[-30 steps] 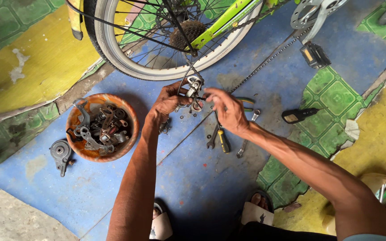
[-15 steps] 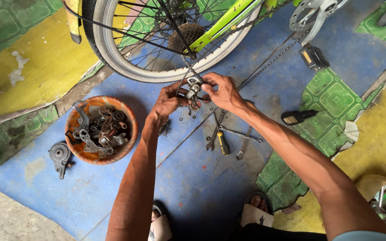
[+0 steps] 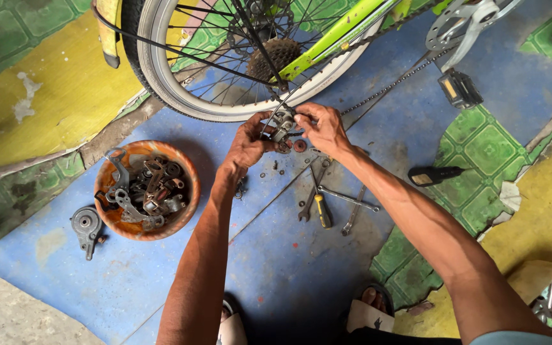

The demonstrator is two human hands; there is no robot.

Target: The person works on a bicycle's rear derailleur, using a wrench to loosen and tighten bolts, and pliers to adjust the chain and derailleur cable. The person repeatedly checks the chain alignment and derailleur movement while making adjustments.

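Part: I see a small metal derailleur (image 3: 282, 122) just below the wheel rim (image 3: 180, 102), above the blue floor (image 3: 276, 268)
Left hand (image 3: 247, 142): fingers clamped on its left side
Right hand (image 3: 324, 128): fingers clamped on its right side; equally near
Axis: roughly upright, between both hands
Nearby: wrenches (image 3: 346, 201); orange bowl (image 3: 113, 220)

You are looking down at a painted floor (image 3: 276, 268), blue in the middle with yellow and green tiled patches at the sides. On it, to the left, sits an orange bowl (image 3: 190, 191) of metal parts, with a grey round part (image 3: 87, 225) just beside it. Right of centre lie wrenches (image 3: 347, 199) and a yellow-handled screwdriver (image 3: 321, 211); a black pedal (image 3: 434, 175) lies farther right.
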